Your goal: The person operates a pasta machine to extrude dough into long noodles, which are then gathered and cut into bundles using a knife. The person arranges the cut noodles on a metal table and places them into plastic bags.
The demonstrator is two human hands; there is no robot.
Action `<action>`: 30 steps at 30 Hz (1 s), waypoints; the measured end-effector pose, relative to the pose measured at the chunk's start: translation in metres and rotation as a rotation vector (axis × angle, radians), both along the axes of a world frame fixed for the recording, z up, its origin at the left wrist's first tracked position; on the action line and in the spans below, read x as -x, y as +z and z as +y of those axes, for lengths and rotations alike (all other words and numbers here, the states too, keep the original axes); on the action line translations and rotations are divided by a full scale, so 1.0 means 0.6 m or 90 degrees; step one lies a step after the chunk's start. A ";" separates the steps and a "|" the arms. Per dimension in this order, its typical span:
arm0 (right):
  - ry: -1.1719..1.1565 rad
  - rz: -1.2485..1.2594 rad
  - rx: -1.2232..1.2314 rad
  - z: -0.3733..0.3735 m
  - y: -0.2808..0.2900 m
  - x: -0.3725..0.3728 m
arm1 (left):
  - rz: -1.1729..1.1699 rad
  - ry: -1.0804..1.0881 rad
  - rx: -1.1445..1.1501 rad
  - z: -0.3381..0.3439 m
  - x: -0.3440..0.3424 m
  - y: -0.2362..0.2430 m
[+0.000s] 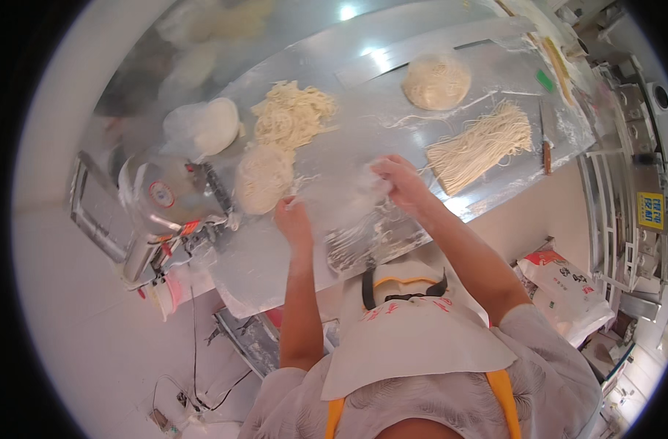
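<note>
Over the metal worktop (392,135), a thin, translucent plastic bag (339,196) stretches between my two hands. My left hand (293,221) pinches its left side with curled fingers. The right side is gripped by my right hand (406,185), where the film is bunched up. Just beyond my left hand lies a round heap of pale noodles (264,181), touching a looser pile of wide noodles (294,113) behind it. To the right of my right hand rests a flat bundle of long, straight noodles (482,148).
A round, pale dough-like mound (436,80) sits at the back. White rounds in plastic (204,126) are at the far left, near a metal machine (162,194). A wooden-handled knife (546,146) lies by the right edge. Below it stands a white sack (564,296).
</note>
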State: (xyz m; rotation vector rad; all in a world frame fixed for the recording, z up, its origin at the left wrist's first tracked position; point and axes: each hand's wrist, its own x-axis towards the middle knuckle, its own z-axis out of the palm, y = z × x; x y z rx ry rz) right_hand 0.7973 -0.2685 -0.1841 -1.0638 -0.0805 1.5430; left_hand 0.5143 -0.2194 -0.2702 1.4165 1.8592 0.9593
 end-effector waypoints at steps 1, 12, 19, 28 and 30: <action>0.053 -0.124 0.016 0.028 -0.009 -0.009 | 0.091 -0.015 -0.059 0.012 0.004 -0.019; 0.502 -0.961 -0.298 -0.042 -0.098 -0.420 | 0.354 0.143 -0.132 0.017 -0.108 0.060; 0.828 -1.060 -0.454 -0.018 -0.072 -0.541 | -0.334 0.064 0.349 -0.236 -0.422 0.111; 0.971 -1.255 -0.457 -0.024 -0.098 -0.526 | -0.358 0.023 0.439 -0.339 -0.608 0.083; 1.003 -1.270 -0.466 -0.008 -0.083 -0.525 | -0.350 0.025 0.423 -0.350 -0.602 0.086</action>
